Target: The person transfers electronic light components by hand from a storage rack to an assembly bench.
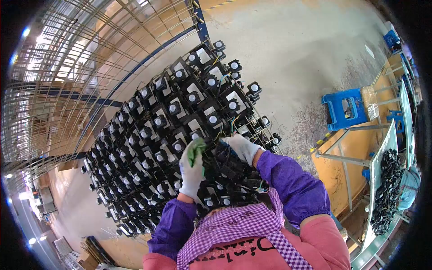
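Observation:
My left hand (192, 170), in a white glove with green-coated fingers, is over the near part of a wide rack (255, 118) of black units. Its fingers are curled, and what they hold, if anything, is hidden. My right hand (243, 147), also in a white glove, has its fingers closed at the top of a cluster of black parts (227, 163) with thin wires. That cluster lies between my hands, close to the apron. Many black units with round white domes (172, 108) stand in slanting rows around both hands.
Tall wire mesh panels (108, 49) on a blue frame rise at the left. A blue plastic stool (345, 109) stands on the floor at the right. Beyond it, a long workbench (372, 198) bears a heap of black parts (386, 191). Cardboard boxes (67, 112) show behind the mesh.

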Tool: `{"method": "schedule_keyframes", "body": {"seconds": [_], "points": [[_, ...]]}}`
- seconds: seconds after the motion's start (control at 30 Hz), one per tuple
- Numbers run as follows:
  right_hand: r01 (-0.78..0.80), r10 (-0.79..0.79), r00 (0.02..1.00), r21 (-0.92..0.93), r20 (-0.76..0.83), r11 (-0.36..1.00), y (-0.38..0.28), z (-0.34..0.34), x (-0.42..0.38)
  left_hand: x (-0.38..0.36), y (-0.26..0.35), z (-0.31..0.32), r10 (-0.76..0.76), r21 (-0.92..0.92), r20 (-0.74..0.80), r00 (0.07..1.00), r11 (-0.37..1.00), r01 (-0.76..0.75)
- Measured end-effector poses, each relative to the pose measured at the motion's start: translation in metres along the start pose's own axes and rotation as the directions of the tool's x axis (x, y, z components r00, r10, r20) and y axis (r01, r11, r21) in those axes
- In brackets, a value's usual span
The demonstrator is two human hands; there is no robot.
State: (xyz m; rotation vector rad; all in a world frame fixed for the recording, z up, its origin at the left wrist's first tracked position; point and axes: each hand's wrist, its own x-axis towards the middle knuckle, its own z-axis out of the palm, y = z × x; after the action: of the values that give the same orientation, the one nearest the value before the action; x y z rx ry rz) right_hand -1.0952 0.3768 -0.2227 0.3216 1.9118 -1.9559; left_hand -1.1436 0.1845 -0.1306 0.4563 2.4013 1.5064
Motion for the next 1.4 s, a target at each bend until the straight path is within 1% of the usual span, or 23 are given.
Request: {"method": "schedule_keyframes", "body": {"seconds": [0.07,0.1,0.17,0.2,0.27,0.3,0.33,0.37,0.4,0.43,0.5,0.6,0.7,0.83,0.9,0.97,1.0,1.1,1.2,1.27,1.3,1.37,1.4], "points": [[0.304,-0.274,0.951,-0.300,0.140,0.904,0.007,-0.010,0.000,0.001,-0.002,-0.007,-0.017,-0.190,-0.035,0.999,0.982,0.010],[0.428,-0.354,0.901,-0.376,0.252,0.822,-0.009,-0.016,-0.005,0.001,-0.003,-0.010,-0.024,-0.093,-0.007,1.000,0.995,0.023],[0.418,-0.337,0.889,-0.251,0.309,0.873,-0.021,-0.018,-0.005,0.000,-0.005,-0.018,-0.051,0.115,0.036,0.998,0.992,0.046],[0.390,-0.334,0.898,-0.169,0.285,0.905,-0.015,-0.015,-0.004,-0.005,-0.057,-0.016,-0.008,0.265,0.032,0.999,0.964,-0.001],[0.375,-0.338,0.890,-0.070,0.308,0.924,-0.023,-0.015,0.000,0.001,-0.044,-0.018,-0.066,0.411,0.043,0.997,0.911,0.042],[0.061,-0.081,0.950,0.074,0.302,0.995,-0.041,-0.015,0.000,0.004,-0.033,-0.020,-0.098,0.481,0.050,0.994,0.874,0.062],[-0.262,0.182,0.924,0.208,0.336,0.942,-0.062,-0.013,0.000,0.004,-0.022,-0.023,-0.110,0.512,0.091,0.990,0.857,0.048],[-0.551,0.418,0.816,0.316,0.400,0.772,-0.073,-0.012,0.001,-0.002,-0.026,-0.026,-0.083,0.520,0.112,0.990,0.854,0.012],[-0.165,0.128,0.916,0.065,0.381,0.984,-0.054,-0.012,0.003,-0.006,-0.034,-0.029,-0.047,0.524,0.132,0.990,0.851,-0.030],[0.253,-0.174,0.929,-0.218,0.326,0.942,-0.044,-0.012,0.003,-0.005,-0.032,-0.030,-0.012,0.529,0.153,0.988,0.846,-0.072],[0.179,-0.115,0.952,-0.211,0.282,0.961,-0.032,-0.008,0.006,-0.006,-0.022,-0.038,-0.088,0.516,0.243,0.966,0.855,-0.052],[-0.036,-0.035,0.976,0.319,0.213,0.947,-0.027,0.015,0.014,-0.004,-0.018,-0.046,-0.147,0.478,0.269,0.952,0.878,0.000],[-0.097,-0.034,0.935,0.346,0.354,0.933,-0.037,0.019,0.019,-0.003,-0.021,-0.054,-0.251,0.386,0.280,0.927,0.913,0.131],[-0.132,0.065,0.987,0.519,0.145,0.845,-0.064,0.036,0.002,-0.015,-0.012,-0.061,-0.286,-0.136,0.136,0.949,0.943,0.304],[-0.014,-0.031,0.996,0.508,0.082,0.861,-0.079,0.036,-0.001,-0.025,0.009,-0.069,-0.186,-0.264,-0.071,0.980,0.951,0.161],[0.063,-0.090,0.995,0.483,0.034,0.873,-0.096,0.029,0.000,-0.038,0.007,-0.074,-0.160,-0.371,-0.302,0.940,0.928,0.038],[0.160,-0.168,0.986,0.444,-0.021,0.882,-0.101,0.025,0.003,-0.044,0.009,-0.078,-0.176,-0.428,-0.328,0.928,0.904,0.020],[0.143,-0.123,0.990,0.423,-0.076,0.895,-0.119,0.011,0.006,-0.063,0.012,-0.081,-0.169,-0.465,-0.347,0.922,0.885,-0.013],[0.249,-0.215,0.968,0.406,-0.128,0.879,-0.137,0.000,0.000,-0.078,0.020,-0.064,-0.167,-0.321,-0.298,0.940,0.945,0.066],[0.309,-0.258,0.951,0.434,-0.173,0.846,-0.148,-0.007,-0.001,-0.088,0.007,-0.051,-0.137,-0.186,-0.157,0.978,0.977,0.107],[0.339,-0.294,0.939,0.345,-0.177,0.875,-0.153,-0.012,-0.004,-0.091,-0.008,-0.043,-0.132,-0.070,-0.094,0.987,0.990,0.126],[0.344,-0.251,0.928,0.377,-0.275,0.860,-0.169,-0.009,-0.013,-0.092,-0.018,-0.029,-0.116,0.045,0.164,0.980,0.993,0.110],[0.358,-0.260,0.924,0.396,-0.281,0.846,-0.172,-0.011,-0.016,-0.086,-0.003,-0.024,-0.032,0.198,0.231,0.972,0.980,-0.015]]}}
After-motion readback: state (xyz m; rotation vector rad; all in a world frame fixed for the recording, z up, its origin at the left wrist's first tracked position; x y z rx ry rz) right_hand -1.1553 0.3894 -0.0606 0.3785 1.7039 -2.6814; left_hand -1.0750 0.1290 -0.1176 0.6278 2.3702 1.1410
